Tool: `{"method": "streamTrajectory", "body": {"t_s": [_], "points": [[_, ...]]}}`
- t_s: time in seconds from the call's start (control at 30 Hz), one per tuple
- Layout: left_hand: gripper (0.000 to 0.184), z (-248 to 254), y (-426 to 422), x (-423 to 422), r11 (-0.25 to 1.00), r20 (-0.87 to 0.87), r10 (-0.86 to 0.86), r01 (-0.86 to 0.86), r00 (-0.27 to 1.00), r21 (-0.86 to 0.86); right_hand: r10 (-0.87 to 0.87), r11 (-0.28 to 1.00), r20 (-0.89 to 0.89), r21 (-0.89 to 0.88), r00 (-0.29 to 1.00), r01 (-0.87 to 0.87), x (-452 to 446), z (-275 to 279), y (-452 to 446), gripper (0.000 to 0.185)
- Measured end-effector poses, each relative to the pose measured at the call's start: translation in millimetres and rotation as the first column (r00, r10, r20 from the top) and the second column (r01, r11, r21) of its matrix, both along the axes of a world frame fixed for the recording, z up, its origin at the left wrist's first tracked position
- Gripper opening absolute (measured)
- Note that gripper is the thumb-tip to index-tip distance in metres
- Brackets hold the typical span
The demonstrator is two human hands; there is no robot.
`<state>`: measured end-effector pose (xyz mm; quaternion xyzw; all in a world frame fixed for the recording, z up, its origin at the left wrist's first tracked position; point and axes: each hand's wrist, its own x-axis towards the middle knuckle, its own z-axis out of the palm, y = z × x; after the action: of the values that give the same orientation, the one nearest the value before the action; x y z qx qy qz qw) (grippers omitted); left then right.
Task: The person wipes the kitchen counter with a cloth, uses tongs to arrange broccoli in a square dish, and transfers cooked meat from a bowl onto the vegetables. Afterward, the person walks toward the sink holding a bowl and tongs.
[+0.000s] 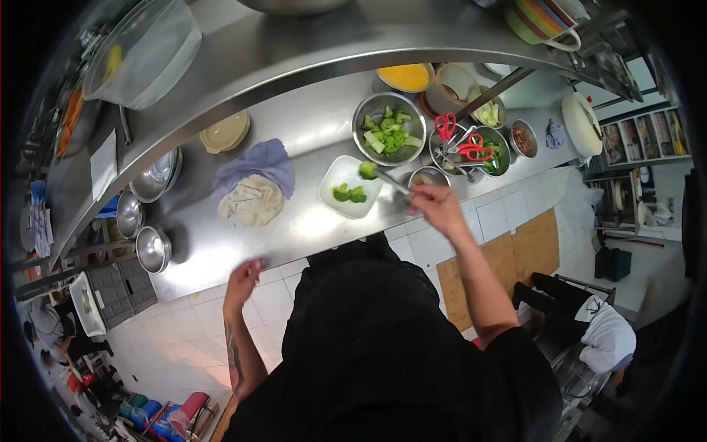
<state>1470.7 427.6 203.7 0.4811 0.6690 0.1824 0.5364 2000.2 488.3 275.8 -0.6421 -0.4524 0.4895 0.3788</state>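
My right hand (436,206) is closed around the handle of a slim metal utensil (390,180); I cannot tell if it is tongs or a spoon. At the utensil's tip is a broccoli floret (367,170), over the rim of a white square bowl (331,180). More broccoli pieces (349,193) lie inside that bowl. Behind it stands a steel bowl (359,118) of cut broccoli (390,131). My left hand (245,280) hangs by the counter's front edge, fingers loosely curled and apart, holding nothing.
Several containers stand at the right, one with red-handled scissors (445,125), another with yellow contents (405,76). Purple and cream cloths (254,199) lie left of the white bowl. Steel bowls (153,249) line the left end. A shelf (294,74) overhangs the counter. Other people (607,339) are nearby.
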Motion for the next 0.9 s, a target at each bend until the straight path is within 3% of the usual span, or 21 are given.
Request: {"method": "streamTrajectory", "body": {"t_s": [0.07,0.1,0.13,0.2,0.37,0.43,0.47,0.53,0.57,0.63,0.67,0.73,0.77,0.83,0.87,0.9], "points": [[0.033,8.2,53.1,16.7,0.965,-0.191,-0.079,0.123,0.978,0.231,-0.077,0.992,-0.196,-0.113,0.978,0.055,-33.9,-20.4,-4.0,0.020],[0.035,6.1,78.4,25.9,0.877,-0.204,-0.057,0.147,0.977,0.457,-0.148,0.973,-0.303,-0.216,0.942,0.083,-50.4,-27.5,-3.9,0.020],[0.040,17.3,99.3,38.0,0.884,-0.209,-0.023,0.117,0.978,0.453,-0.149,0.973,-0.305,-0.215,0.941,0.085,-62.7,-40.0,-3.0,0.020],[0.045,-4.4,137.4,42.4,0.732,-0.416,0.010,0.277,0.909,0.623,-0.272,0.945,-0.434,-0.287,0.859,0.155,-84.0,-66.1,-0.2,0.021],[0.045,2.6,156.8,72.5,0.735,-0.573,0.022,0.375,0.820,0.565,-0.322,0.928,-0.427,-0.319,0.845,0.193,-102.0,-71.1,-4.1,0.023],[0.045,-9.7,157.1,73.1,0.756,-0.616,0.009,0.397,0.788,0.520,-0.177,0.950,-0.247,-0.296,0.953,0.100,-91.6,-49.0,-9.6,0.025],[0.042,-16.5,156.5,70.2,0.746,-0.584,0.038,0.366,0.811,0.557,-0.183,0.949,-0.244,-0.296,0.952,0.107,-85.5,-46.8,-14.2,0.025],[0.040,-28.9,155.6,64.9,0.733,-0.546,0.063,0.333,0.835,0.593,-0.049,0.998,-0.018,0.030,0.999,0.050,-69.0,-41.0,-23.2,0.028],[0.038,-34.2,155.0,61.7,0.718,-0.519,0.071,0.317,0.852,0.619,-0.051,0.998,-0.013,0.029,0.999,0.051,-56.1,-35.5,-24.5,0.028],[0.036,-41.0,155.2,58.6,0.702,-0.488,0.085,0.295,0.869,0.648,-0.083,0.992,0.306,0.117,0.948,0.049,-31.4,-10.6,-14.7,0.031],[0.035,-43.8,155.6,57.0,0.689,-0.476,0.086,0.293,0.875,0.663,-0.082,0.992,0.307,0.120,0.948,0.047,-22.4,2.8,-4.7,0.031],[0.034,-44.6,154.7,56.7,0.675,-0.465,0.086,0.292,0.881,0.678,-0.154,0.977,0.631,0.211,0.760,0.023,-9.2,30.2,20.5,0.029],[0.034,-44.5,154.2,57.3,0.667,-0.462,0.084,0.295,0.883,0.684,-0.155,0.977,0.631,0.212,0.760,0.023,-6.5,34.6,30.5,0.029],[0.034,-44.2,153.0,57.7,0.658,-0.461,0.083,0.299,0.883,0.691,-0.002,0.968,0.851,0.134,0.525,-0.214,-3.6,38.6,48.2,0.020],[0.034,-44.3,152.5,58.0,0.655,-0.452,0.083,0.293,0.888,0.696,-0.003,0.967,0.850,0.137,0.526,-0.216,-2.0,33.5,55.7,0.020],[0.035,-44.1,151.4,57.8,0.655,-0.442,0.083,0.286,0.893,0.700,0.012,0.950,0.899,0.126,0.438,-0.286,-0.7,23.5,62.4,0.018]]}}
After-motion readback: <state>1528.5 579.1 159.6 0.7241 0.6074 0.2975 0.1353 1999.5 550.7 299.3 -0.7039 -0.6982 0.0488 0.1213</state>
